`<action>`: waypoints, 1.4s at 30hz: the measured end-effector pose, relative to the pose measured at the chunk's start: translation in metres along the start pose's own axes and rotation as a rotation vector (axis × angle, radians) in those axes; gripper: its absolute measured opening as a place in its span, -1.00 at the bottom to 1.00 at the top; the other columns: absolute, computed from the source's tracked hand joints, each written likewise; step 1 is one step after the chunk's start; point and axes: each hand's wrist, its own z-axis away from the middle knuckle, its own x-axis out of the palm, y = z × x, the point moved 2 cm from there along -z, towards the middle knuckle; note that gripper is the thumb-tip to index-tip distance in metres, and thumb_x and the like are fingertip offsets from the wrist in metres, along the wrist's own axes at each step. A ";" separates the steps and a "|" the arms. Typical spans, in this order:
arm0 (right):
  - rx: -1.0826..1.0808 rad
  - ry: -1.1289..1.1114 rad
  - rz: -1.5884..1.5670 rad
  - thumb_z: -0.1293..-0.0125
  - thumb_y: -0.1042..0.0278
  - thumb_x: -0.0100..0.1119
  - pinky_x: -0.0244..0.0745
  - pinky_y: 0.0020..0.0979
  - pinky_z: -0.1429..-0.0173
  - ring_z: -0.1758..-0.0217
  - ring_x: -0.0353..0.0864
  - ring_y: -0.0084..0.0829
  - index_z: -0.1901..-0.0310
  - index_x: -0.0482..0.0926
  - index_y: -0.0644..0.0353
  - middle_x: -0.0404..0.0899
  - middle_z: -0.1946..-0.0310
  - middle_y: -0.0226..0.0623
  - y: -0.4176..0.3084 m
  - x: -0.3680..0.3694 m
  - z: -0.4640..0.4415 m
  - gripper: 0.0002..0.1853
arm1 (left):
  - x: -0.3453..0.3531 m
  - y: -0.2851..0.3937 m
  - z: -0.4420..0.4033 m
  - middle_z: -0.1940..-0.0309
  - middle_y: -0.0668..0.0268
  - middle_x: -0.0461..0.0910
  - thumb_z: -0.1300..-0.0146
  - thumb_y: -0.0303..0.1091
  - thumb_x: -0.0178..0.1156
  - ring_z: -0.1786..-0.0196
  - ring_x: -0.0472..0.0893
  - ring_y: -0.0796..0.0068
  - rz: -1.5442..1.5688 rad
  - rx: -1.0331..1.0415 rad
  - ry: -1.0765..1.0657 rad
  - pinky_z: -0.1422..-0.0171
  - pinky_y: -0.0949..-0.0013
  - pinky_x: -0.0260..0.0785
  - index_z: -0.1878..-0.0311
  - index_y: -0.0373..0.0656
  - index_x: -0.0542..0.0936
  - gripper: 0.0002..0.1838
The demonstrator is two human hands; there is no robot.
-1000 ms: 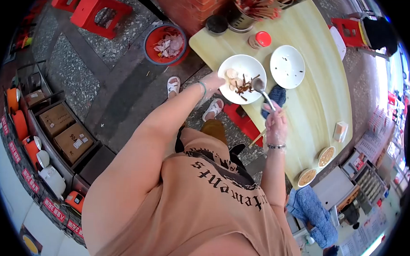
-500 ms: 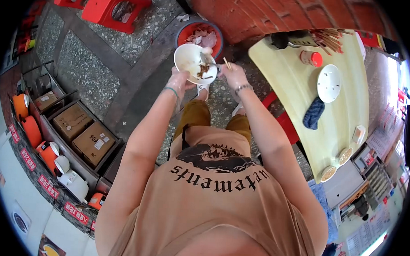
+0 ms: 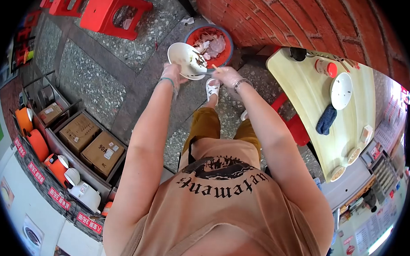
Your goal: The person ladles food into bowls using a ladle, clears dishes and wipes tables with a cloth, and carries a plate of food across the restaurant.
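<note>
My left hand (image 3: 172,73), in a clear plastic glove, grips a white bowl (image 3: 178,57) by its near left rim. The bowl tilts toward a red basin (image 3: 229,56) with a blue-grey rim, which stands on the floor and holds crumpled, whitish waste. Dark food scraps (image 3: 199,62) lie at the bowl's right side. My right hand (image 3: 228,76), gloved too, is closed around chopsticks (image 3: 215,67), whose light end sticks out. A blurred grey utensil (image 3: 202,73) reaches from this hand into the bowl; its kind is unclear.
At right, a pale table (image 3: 301,90) carries a white plate (image 3: 341,91), a red-lidded jar (image 3: 326,68), a dark cloth (image 3: 326,119) and small bowls. Red stools (image 3: 103,11) stand at upper left. Boxes (image 3: 102,154) fill a cart on the left. A brick wall (image 3: 272,17) rises behind the basin.
The bowl has shifted a little left and tilted more toward the basin. The scraps have moved toward its right edge. The view has turned slightly, showing more of the basin.
</note>
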 end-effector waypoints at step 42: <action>-0.499 1.067 0.319 -0.29 0.28 -0.01 0.44 -0.27 -0.01 0.17 0.54 -0.21 0.36 0.61 0.17 0.52 0.31 -0.17 -0.006 -0.161 0.364 -0.78 | 0.203 -0.065 0.213 -0.16 0.10 0.42 -0.23 -0.55 -0.11 -0.16 0.51 0.22 -0.209 0.158 -0.801 -0.12 0.16 0.49 -0.31 -0.24 0.22 -0.47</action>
